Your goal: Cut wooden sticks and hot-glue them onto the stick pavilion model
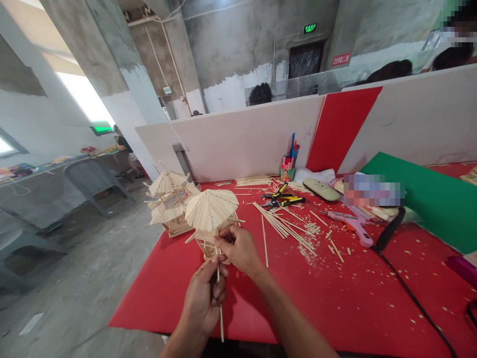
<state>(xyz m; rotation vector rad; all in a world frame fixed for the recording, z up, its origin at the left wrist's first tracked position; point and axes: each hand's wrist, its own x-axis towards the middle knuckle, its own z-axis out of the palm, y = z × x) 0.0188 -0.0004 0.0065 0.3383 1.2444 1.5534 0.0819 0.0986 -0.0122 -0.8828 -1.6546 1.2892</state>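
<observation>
While my left hand (206,291) pinches a thin stick (221,318) between thumb and fingers, my right hand (241,247) grips its upper end beneath the eave of a pavilion model (210,206), which stands toward the left edge of the red tabletop (149,298). Pale, slender rods make up the model: its roof is a low, faceted cone of ribs laid side by side, above an open lattice body that my fingers partly hide. Behind it to the left, partly covered by it, is a tiered second model (167,214) of similar rods. To the right lie fanned loose sticks (285,226), splintery offcuts (312,228) and yellow-and-black-handled cutters (294,202); farther right, a pink glue gun (359,230) lies near a black cable (410,293) and a flat green board (421,201). Beyond a smooth, rounded case (321,190) and a pen cup (287,173), a white partition (242,141) blocks part of the room.
</observation>
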